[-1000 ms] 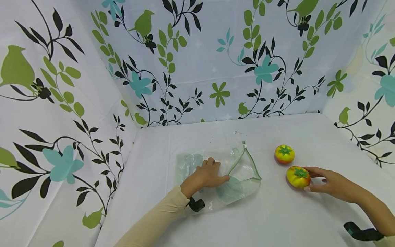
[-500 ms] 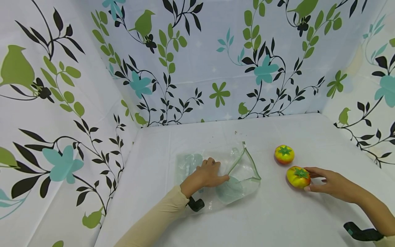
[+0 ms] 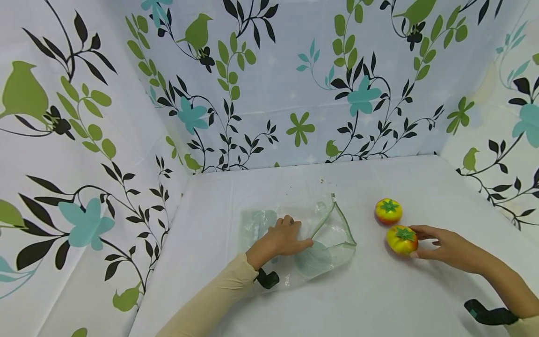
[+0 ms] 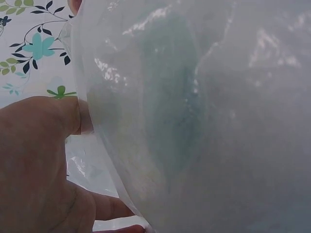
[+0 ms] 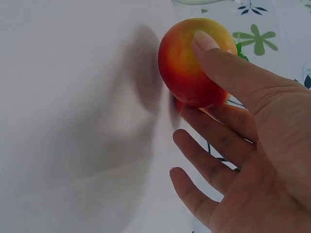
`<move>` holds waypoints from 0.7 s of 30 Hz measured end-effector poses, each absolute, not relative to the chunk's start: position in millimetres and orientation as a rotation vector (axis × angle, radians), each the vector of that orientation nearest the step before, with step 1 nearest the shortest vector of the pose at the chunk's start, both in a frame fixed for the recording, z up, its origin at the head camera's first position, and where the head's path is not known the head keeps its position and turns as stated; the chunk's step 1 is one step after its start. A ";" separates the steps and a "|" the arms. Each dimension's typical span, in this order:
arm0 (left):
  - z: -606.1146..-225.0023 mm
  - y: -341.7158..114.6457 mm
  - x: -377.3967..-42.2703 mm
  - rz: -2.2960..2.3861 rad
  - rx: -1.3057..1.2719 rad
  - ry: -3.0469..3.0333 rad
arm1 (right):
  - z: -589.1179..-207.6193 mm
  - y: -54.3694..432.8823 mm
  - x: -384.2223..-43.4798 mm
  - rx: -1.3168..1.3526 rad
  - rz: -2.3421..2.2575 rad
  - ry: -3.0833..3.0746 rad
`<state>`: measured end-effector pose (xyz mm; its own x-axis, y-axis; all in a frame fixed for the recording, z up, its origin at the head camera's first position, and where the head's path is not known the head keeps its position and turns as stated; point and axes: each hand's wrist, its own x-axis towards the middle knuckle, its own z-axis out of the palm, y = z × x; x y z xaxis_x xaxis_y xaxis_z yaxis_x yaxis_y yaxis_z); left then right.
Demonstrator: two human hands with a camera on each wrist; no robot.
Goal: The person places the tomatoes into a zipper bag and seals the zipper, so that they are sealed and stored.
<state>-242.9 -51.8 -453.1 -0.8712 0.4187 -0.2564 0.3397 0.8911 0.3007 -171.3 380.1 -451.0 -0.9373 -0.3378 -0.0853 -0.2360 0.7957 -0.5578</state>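
Note:
In the head view a clear plastic zip bag [image 3: 324,255] lies left of the table's middle, its green-edged mouth spread in a triangle to the right. My left hand [image 3: 283,236] grips the bag, its thumb reaching to the mouth. Bag film [image 4: 170,97] fills most of the left wrist view and covers some fingertips. On the right, my right hand [image 3: 446,248] pinches a yellow-red toy tomato [image 3: 402,240] with a green leafy top. The right wrist view shows the thumb [image 5: 206,41] on the tomato [image 5: 187,63], the lower fingers apart from it.
A second toy tomato [image 3: 388,211] sits just behind the held one. White cloth covers the table [image 3: 379,299], and patterned cloth [image 3: 278,84] with birds and leaves stands at the back and sides.
My right hand has shifted slightly left with the tomato, bringing it closer to the second tomato. The left hand and the bag have stayed in place.

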 end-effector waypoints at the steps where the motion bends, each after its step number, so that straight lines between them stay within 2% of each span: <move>1: -453.0 -51.7 -243.1 0.355 0.566 2.742 | -449.3 377.7 -172.1 -0.455 -0.840 2.803; 21: -451.9 -53.8 -244.0 0.372 0.562 2.720 | -429.5 315.9 -203.2 -0.538 -0.930 2.866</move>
